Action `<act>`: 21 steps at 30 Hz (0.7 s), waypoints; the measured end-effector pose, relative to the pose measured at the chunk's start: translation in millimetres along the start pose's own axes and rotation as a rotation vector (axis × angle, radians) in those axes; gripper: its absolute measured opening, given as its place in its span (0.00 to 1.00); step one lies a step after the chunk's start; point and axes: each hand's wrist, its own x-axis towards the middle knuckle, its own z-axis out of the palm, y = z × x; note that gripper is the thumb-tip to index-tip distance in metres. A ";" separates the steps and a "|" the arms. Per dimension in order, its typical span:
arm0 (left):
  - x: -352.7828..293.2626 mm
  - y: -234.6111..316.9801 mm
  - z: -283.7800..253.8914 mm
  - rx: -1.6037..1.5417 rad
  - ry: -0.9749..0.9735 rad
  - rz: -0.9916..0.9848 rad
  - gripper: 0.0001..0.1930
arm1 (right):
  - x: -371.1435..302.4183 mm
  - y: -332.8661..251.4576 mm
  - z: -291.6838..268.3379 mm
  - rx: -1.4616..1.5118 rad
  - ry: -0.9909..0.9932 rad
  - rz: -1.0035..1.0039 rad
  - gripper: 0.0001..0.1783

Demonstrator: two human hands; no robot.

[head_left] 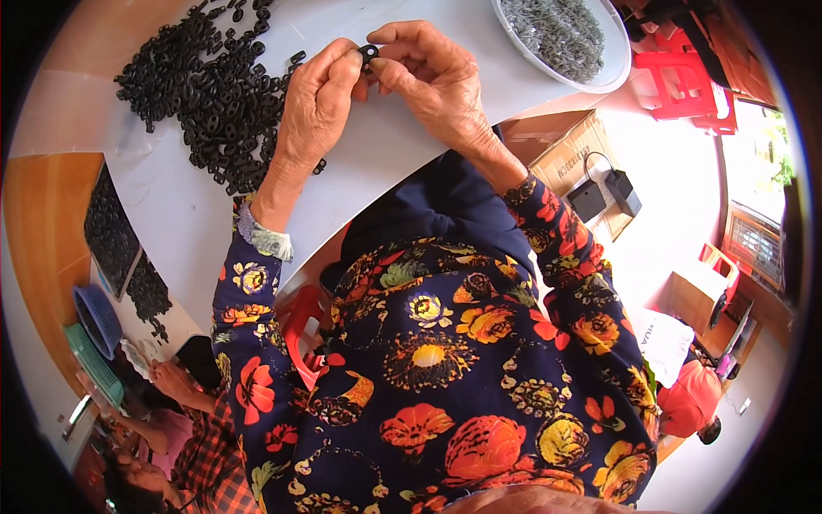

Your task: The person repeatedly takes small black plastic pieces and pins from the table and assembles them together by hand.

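Over the white table (pixel 368 154), my left hand (pixel 324 96) pinches a small black oval plastic piece with holes (pixel 368 53) between thumb and finger. My right hand (pixel 432 81) meets it from the other side, its thumb and fingertips closed at the piece's edge. Whether a second small part sits between the right fingertips is hidden. Left of my hands spreads a loose heap of similar black plastic pieces (pixel 224 116), some touching my left forearm. Beyond my right hand is a white round basin (pixel 618 60) full of small grey, wire-like parts (pixel 561 34).
At the left, another person's hand (pixel 175 381) is near more black pieces (pixel 147 291) and blue and green baskets (pixel 98 319). To the right are a cardboard box (pixel 561 158), black adapters (pixel 604 197), red stools (pixel 676 81) and a person in a red top (pixel 689 398).
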 end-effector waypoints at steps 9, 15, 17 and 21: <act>-1.4 -1.6 0.8 -0.010 0.037 0.030 0.11 | 0.7 0.5 4.2 0.047 -0.018 0.029 0.15; 1.3 -6.7 2.6 -0.050 0.058 0.051 0.11 | 2.4 12.7 1.7 -0.076 -0.026 -0.038 0.18; 0.7 -7.5 2.2 -0.061 0.060 0.092 0.11 | 3.2 14.0 1.1 -0.150 -0.029 -0.064 0.18; 1.2 -8.3 -0.2 -0.045 0.003 0.058 0.11 | 3.5 16.5 0.0 -0.227 -0.018 -0.148 0.17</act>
